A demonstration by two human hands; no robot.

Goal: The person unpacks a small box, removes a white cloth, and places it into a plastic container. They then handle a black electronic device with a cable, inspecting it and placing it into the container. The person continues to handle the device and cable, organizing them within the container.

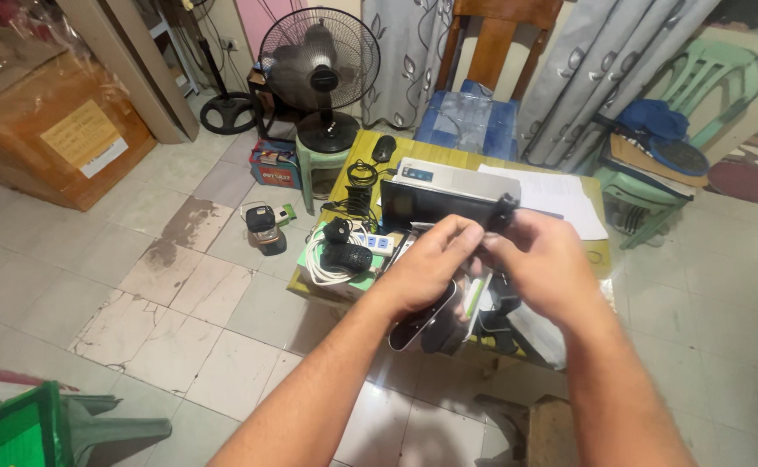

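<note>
My left hand (429, 261) and my right hand (542, 259) meet above a low yellow table (363, 149), fingers pinched together on a small dark object (481, 246) that is mostly hidden between them. Right behind the hands stands a dark laptop-like device with a grey lid (448, 195). Under my left wrist lies a black and white oblong gadget (420, 327). To the left of my hands sit a black mouse-like device (346, 256), a white cable (320, 268) and a white power strip (372, 242).
A black standing fan (318, 65) is on a green stool behind the table. White papers (552, 195) lie at the table's right. A green plastic chair (682, 104) holds clutter at the right. A cardboard box (54, 130) sits far left, a small black device (262, 227) on the tiled floor.
</note>
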